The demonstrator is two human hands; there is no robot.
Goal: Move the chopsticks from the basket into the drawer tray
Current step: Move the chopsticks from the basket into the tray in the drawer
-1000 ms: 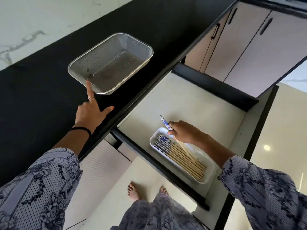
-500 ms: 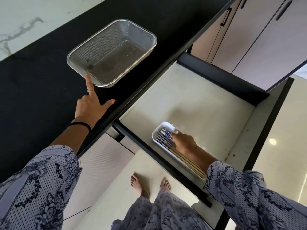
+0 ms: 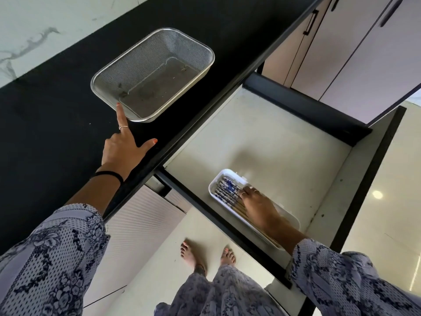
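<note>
Basket: metal mesh basket (image 3: 152,74) on the black tabletop (image 3: 45,110); nothing long left inside, only small dark specks on its floor.
Left hand: left hand (image 3: 121,151) flat on the tabletop, pointing finger stretched out to touch the basket's near rim, thumb spread wide, holding nothing.
Drawer: pulled-out drawer (image 3: 273,144) under the tabletop edge, pale floor, dark sides.
Tray: white drawer tray (image 3: 224,173) at the front of the drawer, near the front wall.
Chopsticks: wooden chopsticks (image 3: 226,190) with blue-and-white patterned ends, all lying side by side inside the tray.
Right hand: right hand (image 3: 258,206) low over the tray, fingers (image 3: 245,193) resting on top of the sticks, looking laid flat and not wrapped round any stick; hard to tell if pressing or only touching.
Just changed: a second ago one patterned stick was up in the right hand, tilted above the tray; now down with the rest, and the hand is lower on the pile.
Meaning for the task: looks like the last stick is in, so the moving part seems done.
Likely left to do: maybe pat the sticks neat, lift the hand away.
Watch out: a rough pull back could roll a stick over the tray's low rim.
Also there: bare feet (image 3: 206,255) on the pale floor, cupboard doors (image 3: 355,49) behind the drawer.
</note>
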